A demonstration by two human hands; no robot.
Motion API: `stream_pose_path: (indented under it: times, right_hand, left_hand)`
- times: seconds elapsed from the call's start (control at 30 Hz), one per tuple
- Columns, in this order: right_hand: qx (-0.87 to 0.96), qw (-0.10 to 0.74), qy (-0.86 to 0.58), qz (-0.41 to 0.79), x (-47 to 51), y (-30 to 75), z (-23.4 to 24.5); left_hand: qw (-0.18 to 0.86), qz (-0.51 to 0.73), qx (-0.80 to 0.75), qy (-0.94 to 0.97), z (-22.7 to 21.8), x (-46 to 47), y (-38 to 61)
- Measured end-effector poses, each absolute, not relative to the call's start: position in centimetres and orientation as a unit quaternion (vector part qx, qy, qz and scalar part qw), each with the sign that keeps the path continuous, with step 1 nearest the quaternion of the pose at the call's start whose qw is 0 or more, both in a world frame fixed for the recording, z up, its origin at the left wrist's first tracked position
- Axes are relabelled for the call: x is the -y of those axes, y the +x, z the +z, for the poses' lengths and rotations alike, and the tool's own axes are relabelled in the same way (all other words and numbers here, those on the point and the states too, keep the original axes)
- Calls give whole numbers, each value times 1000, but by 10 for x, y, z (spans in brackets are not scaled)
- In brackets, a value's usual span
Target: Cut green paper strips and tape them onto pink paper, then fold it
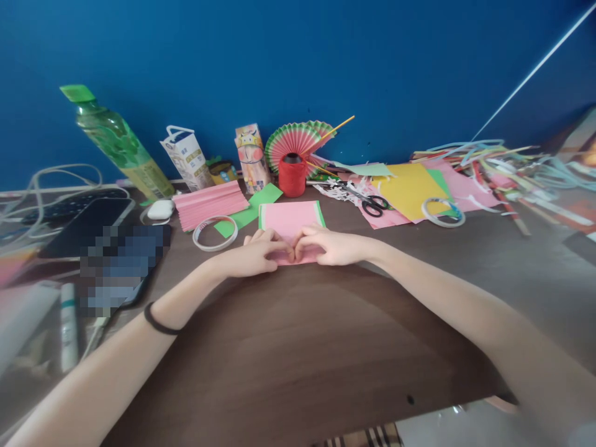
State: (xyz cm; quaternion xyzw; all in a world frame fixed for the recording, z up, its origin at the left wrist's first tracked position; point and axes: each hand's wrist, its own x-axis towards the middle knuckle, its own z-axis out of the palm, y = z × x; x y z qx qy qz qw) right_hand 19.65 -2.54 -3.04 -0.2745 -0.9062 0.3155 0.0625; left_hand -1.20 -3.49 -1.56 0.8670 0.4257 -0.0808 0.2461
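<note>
A sheet of pink paper [291,215] with green strips along its side edges lies on the dark wooden table. At its near edge, my left hand [254,253] pinches the paper with thumb and curled fingers. My right hand [334,246] grips the same edge from the other side, its fingertips meeting the left ones near the middle. Some of the near edge is hidden by the fingers. Behind the sheet stands a red spool of thread [292,179]. Left of my left hand lies a roll of tape [215,247].
Pleated pink paper [209,205] and green paper [251,211] lie at the left, near a green bottle [123,146] and a phone [133,261]. A paper fan [295,139] stands at the back. Scissors [375,205], yellow paper [405,189] and another tape roll [442,220] lie to the right.
</note>
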Motion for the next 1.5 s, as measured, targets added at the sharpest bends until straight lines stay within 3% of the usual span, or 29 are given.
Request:
stream_pose_path:
  times: [0.27,0.53,1.23,1.5]
  right_hand:
    - [896,86,-301,314,27,193,-37]
    - [901,20,-337,273,26,199,-24]
    - [907,-38,-344,239,25,209,-13]
    - [892,43,-389,227,19,211,-15]
  left_hand:
    - [243,-70,-425,869,-15,35,-12]
    - [230,-63,-412,880,-13,33,-22]
    - [200,-33,-403,893,-11,32,-30]
    - [103,26,-410,906,-13,23,-37]
